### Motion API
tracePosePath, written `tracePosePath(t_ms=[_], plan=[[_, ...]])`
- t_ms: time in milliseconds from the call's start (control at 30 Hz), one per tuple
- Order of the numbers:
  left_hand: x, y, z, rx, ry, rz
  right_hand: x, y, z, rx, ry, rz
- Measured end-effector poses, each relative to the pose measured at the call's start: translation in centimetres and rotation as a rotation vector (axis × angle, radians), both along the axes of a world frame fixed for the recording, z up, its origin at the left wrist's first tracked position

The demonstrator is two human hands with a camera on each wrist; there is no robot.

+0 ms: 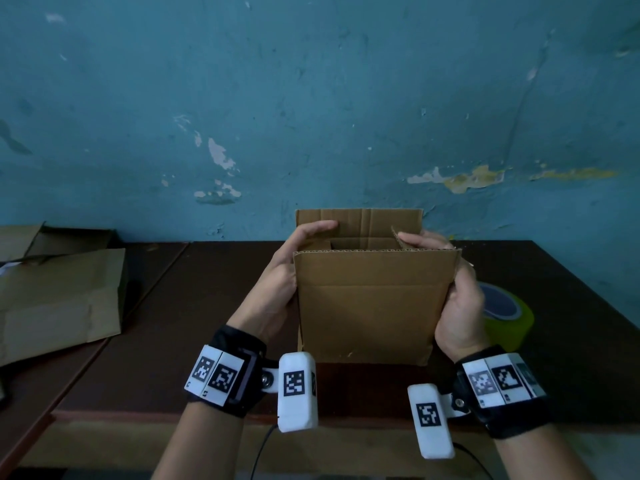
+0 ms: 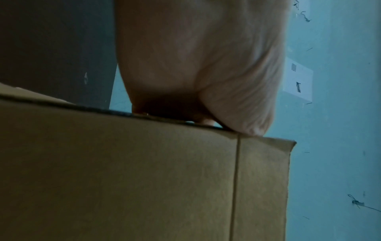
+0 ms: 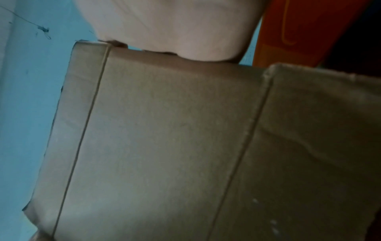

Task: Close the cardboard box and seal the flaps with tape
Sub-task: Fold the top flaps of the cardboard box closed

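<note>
Cardboard box (image 1: 369, 306), frame centre, is being closed — left hand (image 1: 280, 289) and right hand (image 1: 460, 306) clasp its sides, fingers (image 1: 320, 226) hooked over flaps (image 1: 397, 237) — next, likely press those inward evenly.

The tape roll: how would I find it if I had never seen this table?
Start at the dark table under the blue wall. Right of the open cardboard box, behind the right hand, lies the tape roll. It is the only round, yellow-green thing there.
</note>
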State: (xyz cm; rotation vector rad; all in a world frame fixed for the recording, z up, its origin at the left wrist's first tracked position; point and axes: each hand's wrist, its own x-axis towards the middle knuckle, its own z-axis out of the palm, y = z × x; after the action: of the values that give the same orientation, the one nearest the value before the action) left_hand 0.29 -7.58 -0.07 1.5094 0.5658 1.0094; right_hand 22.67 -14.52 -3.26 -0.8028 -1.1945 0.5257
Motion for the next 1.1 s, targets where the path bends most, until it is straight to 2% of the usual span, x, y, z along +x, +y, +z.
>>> tracePosePath(t_ms=[200,433,733,933,1100], plan=[[0.6,-0.4,0.0,-0.078,-0.071,0.04,-0.2,0.1,0.2,-0.079,0.108,0.051],[0.7,-0.2,-0.5,-0.092,-0.085,0.088,0.5,0.9,-0.4,-0.16,0.106,0.032],[0.8,0.0,-0.3,-0.05,0.054,0.148,0.3,0.7,0.0,-0.176,0.158,0.025],[-0.2,-0.3,-0.9,-0.05,-0.122,0.018,0.2,0.6,0.1,-0.105,0.174,0.067],[-0.6,0.2,-1.5,0.056,-0.059,-0.033,-0.3,0.2,0.2,-0.088,0.246,0.106]])
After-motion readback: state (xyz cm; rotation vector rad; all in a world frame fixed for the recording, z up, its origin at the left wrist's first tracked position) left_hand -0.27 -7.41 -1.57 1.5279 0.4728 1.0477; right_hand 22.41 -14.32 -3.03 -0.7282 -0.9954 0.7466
